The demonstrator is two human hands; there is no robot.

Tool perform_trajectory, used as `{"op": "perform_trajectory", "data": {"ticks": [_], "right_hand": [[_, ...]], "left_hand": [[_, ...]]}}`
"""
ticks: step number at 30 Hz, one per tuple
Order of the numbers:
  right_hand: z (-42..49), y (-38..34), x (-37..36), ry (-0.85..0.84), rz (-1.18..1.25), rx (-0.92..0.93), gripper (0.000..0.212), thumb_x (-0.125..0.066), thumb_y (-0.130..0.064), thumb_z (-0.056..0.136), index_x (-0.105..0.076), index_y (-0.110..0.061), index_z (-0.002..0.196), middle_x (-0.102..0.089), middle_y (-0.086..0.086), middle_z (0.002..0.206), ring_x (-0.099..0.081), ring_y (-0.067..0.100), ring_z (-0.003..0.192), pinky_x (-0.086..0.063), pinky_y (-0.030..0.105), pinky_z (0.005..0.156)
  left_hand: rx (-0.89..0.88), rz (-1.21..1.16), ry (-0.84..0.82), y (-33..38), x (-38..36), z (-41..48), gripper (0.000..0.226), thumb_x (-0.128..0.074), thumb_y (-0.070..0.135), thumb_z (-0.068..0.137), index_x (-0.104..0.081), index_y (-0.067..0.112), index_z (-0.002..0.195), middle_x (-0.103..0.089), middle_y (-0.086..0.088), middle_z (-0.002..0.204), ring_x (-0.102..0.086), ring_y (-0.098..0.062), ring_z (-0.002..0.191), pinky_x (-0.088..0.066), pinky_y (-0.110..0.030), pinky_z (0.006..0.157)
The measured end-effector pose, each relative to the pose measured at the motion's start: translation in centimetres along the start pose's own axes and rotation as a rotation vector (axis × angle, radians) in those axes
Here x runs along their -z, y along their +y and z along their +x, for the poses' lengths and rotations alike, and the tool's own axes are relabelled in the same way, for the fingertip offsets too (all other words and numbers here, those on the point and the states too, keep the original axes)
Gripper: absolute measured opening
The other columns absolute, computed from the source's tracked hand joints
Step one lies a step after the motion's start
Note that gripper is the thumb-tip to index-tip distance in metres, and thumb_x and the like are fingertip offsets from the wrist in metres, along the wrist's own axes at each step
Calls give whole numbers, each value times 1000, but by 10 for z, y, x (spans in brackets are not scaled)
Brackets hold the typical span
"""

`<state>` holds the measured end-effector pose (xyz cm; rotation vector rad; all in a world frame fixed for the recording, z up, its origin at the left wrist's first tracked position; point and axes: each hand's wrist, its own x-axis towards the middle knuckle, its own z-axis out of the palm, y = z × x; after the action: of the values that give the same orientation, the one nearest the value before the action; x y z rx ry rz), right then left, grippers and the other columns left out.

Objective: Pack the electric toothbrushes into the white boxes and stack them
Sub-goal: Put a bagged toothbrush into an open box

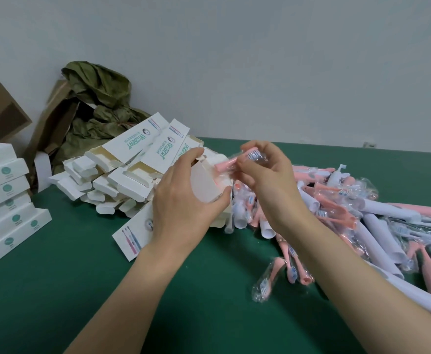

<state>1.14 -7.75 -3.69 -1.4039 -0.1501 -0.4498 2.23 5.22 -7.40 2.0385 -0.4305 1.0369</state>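
Both hands are busy over the green counter (81, 290): my left hand (183, 200) grips an open white box (205, 183), and my right hand (268, 180) pinches a wrapped pink toothbrush head (231, 163) at its mouth. Loose toothbrushes (362, 221) lie heaped to the right, empty boxes (132, 169) are piled behind my left hand, and packed boxes (2, 200) are stacked at the counter's left edge. A pale wall (260, 60) rises behind, with brown cardboard (53, 118) and a crumpled green bag (97, 98) against it.

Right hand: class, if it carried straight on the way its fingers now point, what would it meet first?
Most likely the open white box gripped by the left hand. The right hand pinches a pink brush head aimed at the box's mouth, though depth is unclear.
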Motion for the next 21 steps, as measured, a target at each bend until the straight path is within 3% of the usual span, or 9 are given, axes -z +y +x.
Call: {"op": "perform_trajectory", "data": {"ticks": [4,7,10,12,14,17,21], "right_hand": [[-1,-1,3,-16,-92,141,17,-58,1,89,-59,-16,89,-61,1,75,-61,15,66,-53,32,70],[-5,-4,-2,-80,-187,242,20,-61,1,86,-62,-19,89,-61,-6,75,-59,8,67,-51,21,65],[-13,1,-6,-102,-528,359,17,-62,-16,89,-65,-20,105,-62,-4,100,-57,7,93,-43,15,81],[-15,4,-7,-178,-719,427,32,-51,-29,94,-60,-18,123,-54,-1,124,-45,9,115,-32,16,97],[-16,4,-7,-283,-804,451,44,-38,-33,95,-53,-17,133,-47,1,136,-38,12,124,-25,19,105],[-12,2,-2,-236,-748,519,39,-45,-25,94,-58,-10,127,-59,0,123,-49,14,115,-32,20,100],[-8,-1,1,-102,-663,597,12,-65,-12,85,-70,-9,96,-66,-1,99,-59,16,95,-46,27,86]], "left_hand": [[-36,-57,-6,4,2,-2,70,-84,28,64,-53,14,125,-60,4,115,-48,-8,105,-23,3,88],[-39,-75,-13,8,2,-4,71,-81,31,61,-53,16,125,-55,14,112,-49,-5,104,-23,5,87],[-43,-88,-14,11,1,-7,72,-82,26,59,-54,17,125,-54,16,110,-49,-5,104,-23,5,86],[-17,-119,-11,13,1,-7,69,-76,31,61,-53,20,125,-50,21,112,-48,-4,107,-24,6,86],[-10,-133,9,14,2,-6,66,-69,38,64,-53,19,125,-50,21,114,-48,-3,109,-25,5,87],[-35,-106,40,13,2,-5,67,-72,37,65,-54,14,126,-50,18,113,-48,-5,107,-25,4,88],[-48,-88,35,10,1,-5,70,-75,31,62,-52,14,127,-50,17,112,-48,-5,106,-25,3,88]]}}
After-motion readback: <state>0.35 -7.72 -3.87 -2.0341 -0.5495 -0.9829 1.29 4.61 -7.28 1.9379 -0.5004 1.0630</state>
